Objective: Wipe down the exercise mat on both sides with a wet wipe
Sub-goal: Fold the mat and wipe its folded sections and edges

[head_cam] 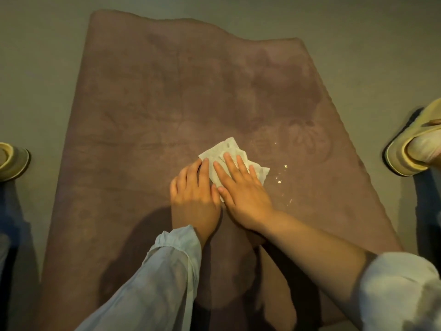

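A mauve exercise mat (148, 96) with a faint embossed pattern lies flat on the floor and stretches away from me. Near its middle a crumpled white wet wipe (225, 149) lies on the mat. My right hand (241, 189) presses flat on the wipe with straight, spread fingers. My left hand (194, 189) lies beside it with straight fingers, its fingertips touching the wipe's left edge. Small wet glints (281, 177) shine on the mat just right of the wipe.
The floor (35, 68) around the mat is grey-green. A yellowish slipper (12, 161) stands on the floor at the left edge of view, and another slipper (415, 144) at the right. My blue trouser legs flank the mat on both sides.
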Demonstrator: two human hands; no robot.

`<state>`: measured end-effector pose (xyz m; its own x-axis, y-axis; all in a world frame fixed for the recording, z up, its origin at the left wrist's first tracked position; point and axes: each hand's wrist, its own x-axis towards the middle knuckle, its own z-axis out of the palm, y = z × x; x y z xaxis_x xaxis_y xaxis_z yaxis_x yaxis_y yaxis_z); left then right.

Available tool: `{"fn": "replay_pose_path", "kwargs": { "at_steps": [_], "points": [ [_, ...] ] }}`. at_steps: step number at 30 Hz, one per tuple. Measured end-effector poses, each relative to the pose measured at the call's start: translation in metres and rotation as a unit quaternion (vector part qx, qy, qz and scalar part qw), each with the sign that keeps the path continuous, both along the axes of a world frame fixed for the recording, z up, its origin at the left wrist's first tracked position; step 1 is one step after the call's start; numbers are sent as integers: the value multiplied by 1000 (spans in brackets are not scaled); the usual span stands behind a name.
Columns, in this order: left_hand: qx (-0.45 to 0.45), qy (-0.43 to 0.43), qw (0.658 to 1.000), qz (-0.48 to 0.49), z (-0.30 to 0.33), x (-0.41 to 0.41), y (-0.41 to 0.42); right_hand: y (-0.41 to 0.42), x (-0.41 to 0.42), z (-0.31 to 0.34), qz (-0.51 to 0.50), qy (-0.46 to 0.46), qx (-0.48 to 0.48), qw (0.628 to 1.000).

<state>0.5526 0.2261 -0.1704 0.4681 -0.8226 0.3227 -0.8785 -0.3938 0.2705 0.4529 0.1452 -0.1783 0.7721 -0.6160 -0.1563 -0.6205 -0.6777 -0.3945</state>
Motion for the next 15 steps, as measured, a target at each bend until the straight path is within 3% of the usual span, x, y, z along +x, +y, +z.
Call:
{"fn": "replay_pose_path", "kwargs": {
  "at_steps": [8, 15],
  "points": [
    [12, -9, 1000, -8, 0, 0, 0, -43, 28, -6, 20, -27, -7, 999],
    [49, -12, 999, -4, 3, 0, -1, -95, 44, -4, -89, 32, 39, 995]
  ]
}}
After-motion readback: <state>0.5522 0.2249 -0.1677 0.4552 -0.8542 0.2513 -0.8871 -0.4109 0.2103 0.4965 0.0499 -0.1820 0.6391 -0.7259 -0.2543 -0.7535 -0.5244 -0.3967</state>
